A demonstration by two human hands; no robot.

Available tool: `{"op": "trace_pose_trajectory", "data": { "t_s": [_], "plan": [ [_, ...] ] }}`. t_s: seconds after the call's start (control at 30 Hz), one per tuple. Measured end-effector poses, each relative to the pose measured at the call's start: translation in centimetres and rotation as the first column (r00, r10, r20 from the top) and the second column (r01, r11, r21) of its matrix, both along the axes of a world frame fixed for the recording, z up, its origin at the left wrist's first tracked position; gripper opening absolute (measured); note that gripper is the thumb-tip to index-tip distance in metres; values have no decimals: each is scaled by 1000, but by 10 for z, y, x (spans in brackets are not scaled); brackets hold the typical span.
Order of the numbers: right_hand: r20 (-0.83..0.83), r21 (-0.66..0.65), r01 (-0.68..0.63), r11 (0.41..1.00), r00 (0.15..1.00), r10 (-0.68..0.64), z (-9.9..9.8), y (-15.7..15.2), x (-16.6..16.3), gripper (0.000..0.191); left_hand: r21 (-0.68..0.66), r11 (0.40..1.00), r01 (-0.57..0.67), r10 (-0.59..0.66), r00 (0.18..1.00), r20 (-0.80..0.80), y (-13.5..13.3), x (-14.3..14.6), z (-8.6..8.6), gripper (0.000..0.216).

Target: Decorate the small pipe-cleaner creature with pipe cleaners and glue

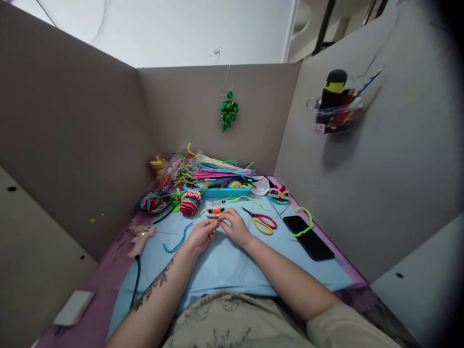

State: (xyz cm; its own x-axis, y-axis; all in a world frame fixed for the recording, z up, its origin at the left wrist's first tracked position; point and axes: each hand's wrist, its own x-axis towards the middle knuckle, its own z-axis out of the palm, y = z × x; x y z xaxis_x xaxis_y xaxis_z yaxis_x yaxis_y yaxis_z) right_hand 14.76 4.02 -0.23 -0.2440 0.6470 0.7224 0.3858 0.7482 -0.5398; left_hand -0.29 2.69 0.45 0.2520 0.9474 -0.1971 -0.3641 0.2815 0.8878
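My left hand (203, 235) and my right hand (235, 226) meet over the light blue mat (232, 261), fingertips pinched together just below a small oval pipe-cleaner piece (214, 211) with orange and blue dots. Whatever the fingers pinch is too small to make out. Red-and-yellow scissors (263, 222) lie just right of my right hand. A blue pipe cleaner (179, 240) curves on the mat left of my left hand.
A teal tray (217, 192) heaped with coloured pipe cleaners stands at the back. Also here: a striped woven ball (190, 202), a dark bowl (154, 203), a pink glue gun (142, 238), a black phone (308, 237) with a green pipe cleaner (304, 221). Cardboard walls enclose the desk.
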Motion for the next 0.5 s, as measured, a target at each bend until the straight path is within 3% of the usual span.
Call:
{"op": "trace_pose_trajectory", "data": {
  "t_s": [0.5],
  "plan": [
    [-2,15,1,1000,1000,-1,2,-2,-1,9,17,1000,-13,13,1000,4,0,-1,3,30]
  ]
}}
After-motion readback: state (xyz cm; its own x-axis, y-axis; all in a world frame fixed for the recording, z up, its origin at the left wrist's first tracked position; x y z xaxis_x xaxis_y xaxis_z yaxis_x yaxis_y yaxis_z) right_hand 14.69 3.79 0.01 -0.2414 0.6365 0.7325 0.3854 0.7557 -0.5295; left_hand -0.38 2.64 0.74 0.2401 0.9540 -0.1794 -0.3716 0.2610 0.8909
